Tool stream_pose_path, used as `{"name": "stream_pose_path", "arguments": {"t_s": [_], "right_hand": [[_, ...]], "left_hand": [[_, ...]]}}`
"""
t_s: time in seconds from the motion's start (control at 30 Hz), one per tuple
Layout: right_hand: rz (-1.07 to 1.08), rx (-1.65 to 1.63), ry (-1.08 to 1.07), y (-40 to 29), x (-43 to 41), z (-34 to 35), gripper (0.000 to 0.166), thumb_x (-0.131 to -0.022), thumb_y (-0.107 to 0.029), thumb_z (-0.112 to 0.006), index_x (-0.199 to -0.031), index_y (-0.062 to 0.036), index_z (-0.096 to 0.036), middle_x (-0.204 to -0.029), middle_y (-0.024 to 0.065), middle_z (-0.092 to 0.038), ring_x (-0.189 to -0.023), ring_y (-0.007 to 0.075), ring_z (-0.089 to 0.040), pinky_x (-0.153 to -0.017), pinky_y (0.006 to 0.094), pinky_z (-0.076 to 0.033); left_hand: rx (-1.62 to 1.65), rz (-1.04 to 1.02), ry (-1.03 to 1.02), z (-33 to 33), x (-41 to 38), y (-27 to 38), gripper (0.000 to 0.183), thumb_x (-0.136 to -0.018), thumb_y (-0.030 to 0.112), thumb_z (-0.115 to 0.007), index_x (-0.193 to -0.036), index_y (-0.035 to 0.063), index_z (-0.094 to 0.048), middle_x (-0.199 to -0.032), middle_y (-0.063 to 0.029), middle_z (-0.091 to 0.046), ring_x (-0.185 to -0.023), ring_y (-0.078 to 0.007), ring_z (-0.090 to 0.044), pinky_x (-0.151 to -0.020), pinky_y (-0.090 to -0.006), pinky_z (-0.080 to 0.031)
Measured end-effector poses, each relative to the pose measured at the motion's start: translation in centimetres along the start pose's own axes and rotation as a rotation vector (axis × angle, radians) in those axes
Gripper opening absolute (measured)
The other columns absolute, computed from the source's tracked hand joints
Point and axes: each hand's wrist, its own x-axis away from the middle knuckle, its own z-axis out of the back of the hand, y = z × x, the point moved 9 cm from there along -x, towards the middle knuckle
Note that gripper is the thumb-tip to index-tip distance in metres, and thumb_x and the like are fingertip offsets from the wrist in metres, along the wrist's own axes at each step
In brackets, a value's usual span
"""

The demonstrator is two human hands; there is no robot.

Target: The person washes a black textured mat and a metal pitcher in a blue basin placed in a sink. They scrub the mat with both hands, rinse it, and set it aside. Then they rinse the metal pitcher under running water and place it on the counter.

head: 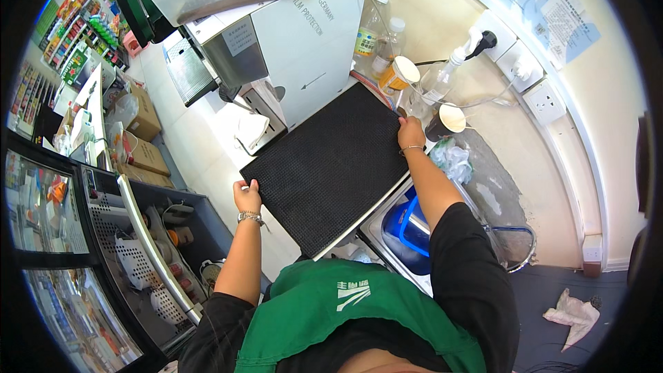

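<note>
A black textured mat, probably rubber, lies in front of me over a white counter. My left hand grips its left edge near the corner, thumb on top. On the opposite side my right hand holds the right edge, close to the paper cups. The fingers under the mat are hidden. Just beyond the mat stands a large machine with white side panels, which looks like a coffee machine. A white cloth hangs at its front, left of the mat.
Plastic bottles, a yellow-and-white cup and a dark cup stand along the wall below plugged sockets. A metal sink holding a blue container is at right. Left is an open-topped cabinet.
</note>
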Motion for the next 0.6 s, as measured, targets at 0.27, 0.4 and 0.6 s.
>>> {"name": "stream_pose_path", "arguments": {"t_s": [0.27, 0.4, 0.6], "right_hand": [[0.078, 0.116, 0.020, 0.2, -0.3, 0.4, 0.029, -0.087, -0.037, -0.056, -0.088, -0.0084, -0.063, -0.097, 0.0113, -0.060, -0.085, 0.0346, -0.061, -0.071, 0.0455, -0.049], [0.258, 0.264, 0.074, -4.3, 3.1, 3.2, 0.037, -0.085, -0.038, -0.058, -0.112, -0.0135, -0.057, -0.115, 0.0137, -0.055, -0.111, 0.0342, -0.050, -0.086, 0.0584, -0.039], [0.409, 0.163, -0.114, -6.2, 13.3, 0.3, 0.058, -0.087, -0.049, -0.048, -0.138, -0.0220, -0.040, -0.148, 0.0145, -0.026, -0.137, 0.0348, -0.022, -0.106, 0.0593, -0.015]], "left_hand": [[-0.563, -0.326, -0.036, -0.5, 1.4, 6.1, 0.038, -0.079, 0.033, -0.070, -0.083, 0.0021, -0.048, -0.070, -0.0197, -0.062, -0.067, -0.0383, -0.062, -0.062, -0.0441, -0.048], [-0.745, -0.330, -0.005, 0.9, 2.9, 8.4, 0.069, -0.077, 0.034, -0.071, -0.125, -0.0024, -0.037, -0.107, -0.0282, -0.057, -0.093, -0.0396, -0.059, -0.079, -0.0437, -0.048], [-0.898, -0.840, -0.371, -9.4, 15.0, 10.2, 0.069, -0.080, 0.042, -0.061, -0.139, 0.0156, -0.037, -0.148, -0.0199, -0.023, -0.134, -0.0409, -0.024, -0.103, -0.0650, -0.016]]}}
